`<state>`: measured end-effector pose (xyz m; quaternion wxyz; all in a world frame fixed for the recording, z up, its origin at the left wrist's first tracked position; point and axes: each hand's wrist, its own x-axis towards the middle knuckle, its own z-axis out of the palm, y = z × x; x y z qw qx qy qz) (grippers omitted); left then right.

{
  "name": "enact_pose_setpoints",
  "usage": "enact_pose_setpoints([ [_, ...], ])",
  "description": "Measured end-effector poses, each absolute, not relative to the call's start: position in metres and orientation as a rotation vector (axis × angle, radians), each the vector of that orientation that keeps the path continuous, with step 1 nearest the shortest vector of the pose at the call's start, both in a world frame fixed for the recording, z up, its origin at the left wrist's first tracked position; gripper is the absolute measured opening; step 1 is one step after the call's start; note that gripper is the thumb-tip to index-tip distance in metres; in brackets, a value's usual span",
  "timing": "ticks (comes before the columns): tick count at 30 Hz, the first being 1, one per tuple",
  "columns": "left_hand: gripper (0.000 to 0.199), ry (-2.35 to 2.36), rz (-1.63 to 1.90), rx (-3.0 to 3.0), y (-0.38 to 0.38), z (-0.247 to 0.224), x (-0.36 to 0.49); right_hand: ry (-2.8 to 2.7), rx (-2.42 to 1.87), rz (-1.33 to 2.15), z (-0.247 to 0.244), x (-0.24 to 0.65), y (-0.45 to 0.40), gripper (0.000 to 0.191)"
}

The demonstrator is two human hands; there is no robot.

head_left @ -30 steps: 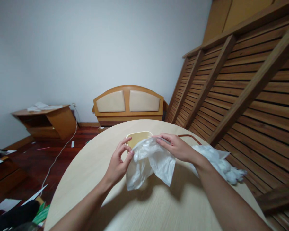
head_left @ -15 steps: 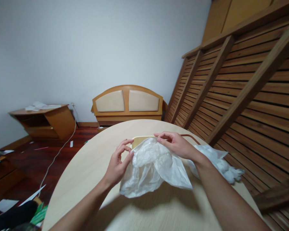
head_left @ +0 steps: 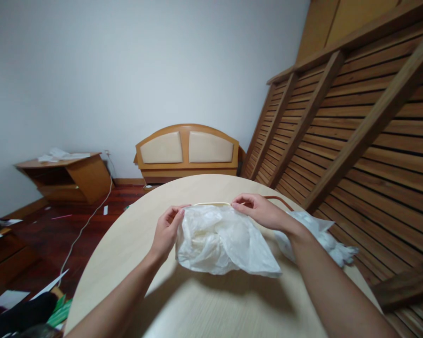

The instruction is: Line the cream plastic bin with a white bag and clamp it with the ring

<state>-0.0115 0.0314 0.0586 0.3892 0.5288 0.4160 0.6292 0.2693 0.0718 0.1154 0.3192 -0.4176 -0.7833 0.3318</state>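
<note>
A translucent white plastic bag (head_left: 218, 239) hangs crumpled over a cream-coloured container, whose thin rim (head_left: 211, 203) shows along the top. The rest of the container is covered by the bag and my hands. At the left corner of the rim, my left hand (head_left: 169, 227) is closed, thumb and fingers pinching the bag's edge. My right hand (head_left: 259, 209) pinches the bag's edge against the rim at the right. A loose tail of the bag droops to the lower right, above the tabletop.
The round pale table (head_left: 134, 244) carries more crumpled white plastic bags (head_left: 320, 234) at right. A brown curved strip (head_left: 278, 201) lies behind my right hand. Wooden slatted panels (head_left: 338, 131) lean along the right; a headboard (head_left: 186, 148) stands beyond the table.
My left hand has moved up and left, from an open pinch to a closed grip at the corner. The bag's edge now reaches nearly to the rim, covering the container's yellowish inside.
</note>
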Motion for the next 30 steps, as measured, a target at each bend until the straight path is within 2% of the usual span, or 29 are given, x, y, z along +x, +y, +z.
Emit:
enact_pose_setpoints([
  [8, 0.047, 1.152, 1.628, 1.312, 0.039, 0.054, -0.016, -2.273, -1.202, 1.076, 0.141, 0.29, 0.051, 0.039],
  [17, 0.057, 1.213, 1.617, 1.145, 0.051, 0.042, -0.022, -1.591, -1.113, 1.336, 0.107, 0.282, 0.083, 0.045],
  [22, 0.059, 1.291, 1.568, 1.107, 0.057, 0.034, -0.025, -1.493, -1.223, 1.101, 0.076, 0.279, 0.107, 0.042],
  [30, 0.06, 1.42, 1.397, 1.113, 0.062, 0.021, -0.026, -1.547, -1.389, 1.056, 0.047, 0.272, 0.121, 0.035],
])
